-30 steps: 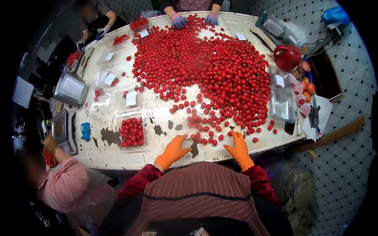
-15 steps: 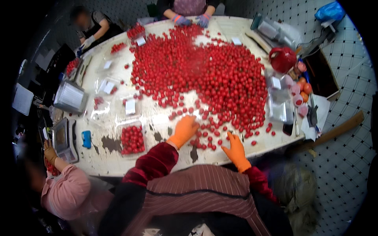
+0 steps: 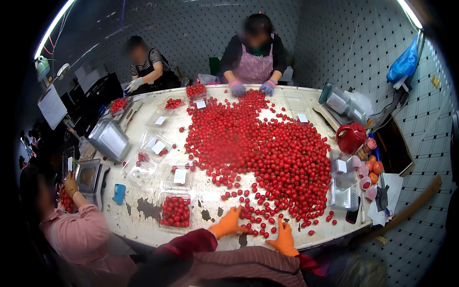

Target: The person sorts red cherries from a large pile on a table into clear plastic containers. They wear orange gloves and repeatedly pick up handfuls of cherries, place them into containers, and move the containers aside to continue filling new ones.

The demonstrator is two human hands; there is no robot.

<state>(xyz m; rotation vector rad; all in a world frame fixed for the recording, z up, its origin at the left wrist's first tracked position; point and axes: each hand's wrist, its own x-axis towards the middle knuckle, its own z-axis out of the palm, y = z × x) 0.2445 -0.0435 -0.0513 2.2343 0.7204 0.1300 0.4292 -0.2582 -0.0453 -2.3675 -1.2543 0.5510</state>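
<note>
A wide heap of cherry tomatoes (image 3: 291, 162) covers the middle of the white table (image 3: 143, 191). At its near edge, my left hand (image 3: 228, 224), in an orange glove, lies beside loose tomatoes with thumb and fingers apart. My right hand (image 3: 285, 239), gloved alike, is just to the right, its thumb and forefinger spread next to a few tomatoes. I see nothing held in either hand. Left of my left hand, a clear plastic punnet (image 3: 175, 211) stands full of tomatoes. Behind it lies a clear box with a white label (image 3: 180, 176).
Co-workers stand at the far side (image 3: 253, 57), far left (image 3: 146, 67) and near left (image 3: 76, 229). A scale (image 3: 91, 177), blue object (image 3: 119, 193) and stacked clear boxes (image 3: 109, 140) occupy the left. On the right are empty clear boxes (image 3: 344, 191), a red jug (image 3: 351, 137) and a phone (image 3: 353, 216).
The view has tilted up, showing more of the far side and the people there. My left hand has drawn back a little from the loose tomatoes. Both hands stay near the heap's front edge.
</note>
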